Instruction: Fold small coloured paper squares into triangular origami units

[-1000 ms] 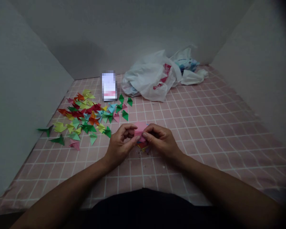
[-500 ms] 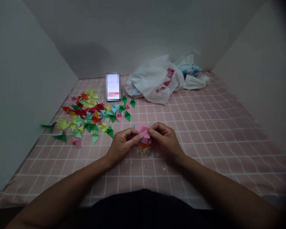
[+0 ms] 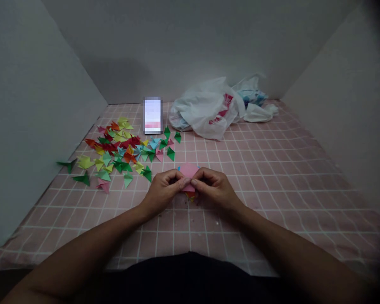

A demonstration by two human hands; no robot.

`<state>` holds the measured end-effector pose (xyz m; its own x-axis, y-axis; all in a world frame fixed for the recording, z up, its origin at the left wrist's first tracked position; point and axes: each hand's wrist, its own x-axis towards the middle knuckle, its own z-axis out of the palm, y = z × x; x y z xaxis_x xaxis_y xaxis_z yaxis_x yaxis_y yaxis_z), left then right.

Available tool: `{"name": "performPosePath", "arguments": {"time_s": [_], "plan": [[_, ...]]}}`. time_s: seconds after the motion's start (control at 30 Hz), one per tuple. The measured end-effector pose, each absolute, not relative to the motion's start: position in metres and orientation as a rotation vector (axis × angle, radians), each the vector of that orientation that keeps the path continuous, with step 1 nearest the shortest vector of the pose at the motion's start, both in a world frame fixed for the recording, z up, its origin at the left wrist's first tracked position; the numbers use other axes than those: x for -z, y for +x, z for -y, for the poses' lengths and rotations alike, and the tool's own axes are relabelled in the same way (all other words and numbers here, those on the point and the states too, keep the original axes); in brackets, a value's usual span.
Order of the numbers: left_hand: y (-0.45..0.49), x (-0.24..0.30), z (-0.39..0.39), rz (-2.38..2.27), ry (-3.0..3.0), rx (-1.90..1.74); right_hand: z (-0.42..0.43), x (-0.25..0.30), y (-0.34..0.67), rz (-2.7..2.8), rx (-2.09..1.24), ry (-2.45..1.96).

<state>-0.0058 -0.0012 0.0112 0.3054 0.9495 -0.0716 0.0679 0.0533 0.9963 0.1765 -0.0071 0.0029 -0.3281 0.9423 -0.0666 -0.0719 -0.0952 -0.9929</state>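
Between my hands is a piece of pink paper (image 3: 187,184), pinched from both sides and partly covered by my fingers. My left hand (image 3: 168,188) closes thumb and fingers on its left side. From the right, my right hand (image 3: 213,188) grips it the same way, the two thumbs almost touching. Below lies a small stack of coloured paper sheets (image 3: 190,196), of which orange, yellow and blue corners peek out. Left of my left hand, many folded paper pieces (image 3: 117,150) in green, red, yellow, orange, pink and light blue spread over the checked cloth.
A phone (image 3: 152,116) with a lit, blurred screen stands behind the folded pieces. Farther right lie a crumpled white plastic bag (image 3: 205,109) and a blue-white packet (image 3: 253,97). Pale walls (image 3: 183,50) enclose the pink checked cloth (image 3: 272,169) on three sides.
My right hand has moved slightly left, bringing its thumb close to the left one. The pink paper's raised part is now mostly hidden behind my fingers. The camera view has shifted a little.
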Motion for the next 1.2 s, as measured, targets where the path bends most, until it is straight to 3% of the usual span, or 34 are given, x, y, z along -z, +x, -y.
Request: {"name": "performPosePath", "arguments": {"time_s": [0.2, 0.4, 0.73, 1.0, 1.2], "plan": [[-0.0058, -0.0105, 0.0031, -1.035, 1.277, -0.931, 0.0059, -0.0027, 0.1765, 1.396, -1.410, -1.012], [-0.0044, -0.0065, 0.0045, -1.084, 1.284, -1.118, 0.0074, 0.0003, 0.1734, 1.344, -1.539, -1.006], [-0.0065, -0.0027, -0.0005, -1.046, 1.397, -0.991, 0.0008, 0.0016, 0.1769, 1.552, -1.136, -1.067], [-0.0056, -0.0032, 0.0009, -1.009, 1.408, -1.047, 0.0042, 0.0010, 0.1733, 1.469, -1.350, -0.980], [-0.0051, -0.0031, 0.0055, -1.011, 1.392, -1.060, 0.0075, 0.0004, 0.1715, 1.580, -1.110, -1.004]]}}
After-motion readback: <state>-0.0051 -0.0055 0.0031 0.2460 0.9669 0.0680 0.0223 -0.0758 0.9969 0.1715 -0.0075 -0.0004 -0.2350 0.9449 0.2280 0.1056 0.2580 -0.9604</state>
